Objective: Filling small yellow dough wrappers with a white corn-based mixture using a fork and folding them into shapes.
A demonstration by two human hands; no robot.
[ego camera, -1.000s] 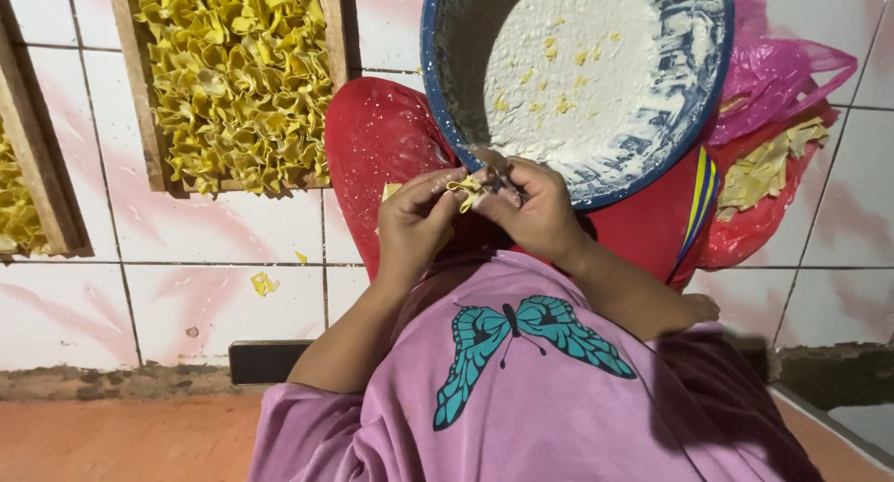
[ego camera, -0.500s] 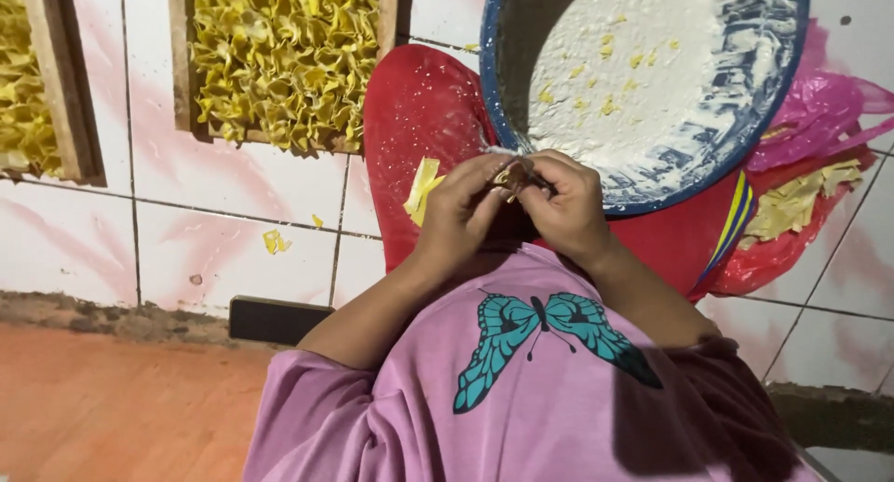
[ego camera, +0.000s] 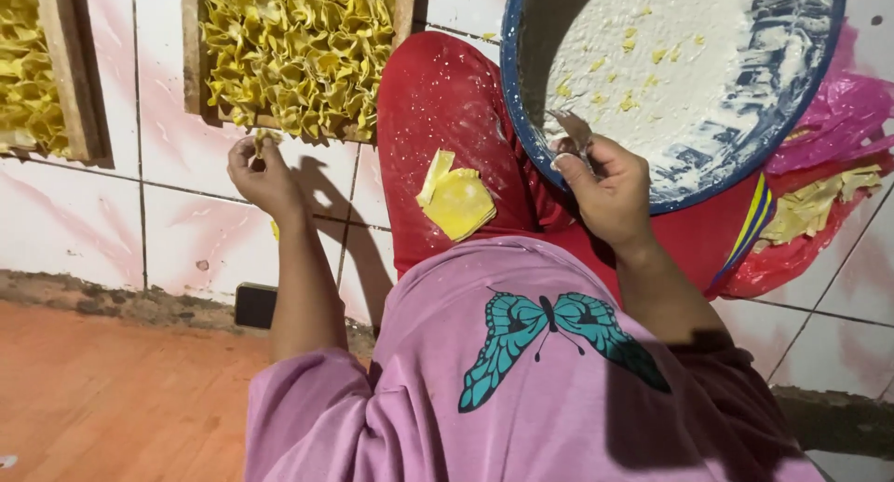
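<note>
The left hand [ego camera: 263, 173] pinches a folded yellow piece [ego camera: 264, 139] at the tray [ego camera: 194, 91] edge, arm stretched forward; the right hand [ego camera: 605, 189] grips a small blade [ego camera: 570, 126] pointing up-left over the bowl [ego camera: 523, 128].

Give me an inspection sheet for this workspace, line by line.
Surface: white tiled floor with pink smears; orange floor nearer the camera.
Job's things: wooden tray packed with folded yellow pieces; blue-rimmed basin of white paste; yellow wrappers on the red-trousered thigh.
Clutter: pink plastic bag with yellow scraps; second tray at far left.
Hands: left hand pinches a folded piece at the tray's edge; right hand holds a small metal tool over the basin.
Cables: nothing seen.
Surroundings: small dark object at the tile edge.
</note>
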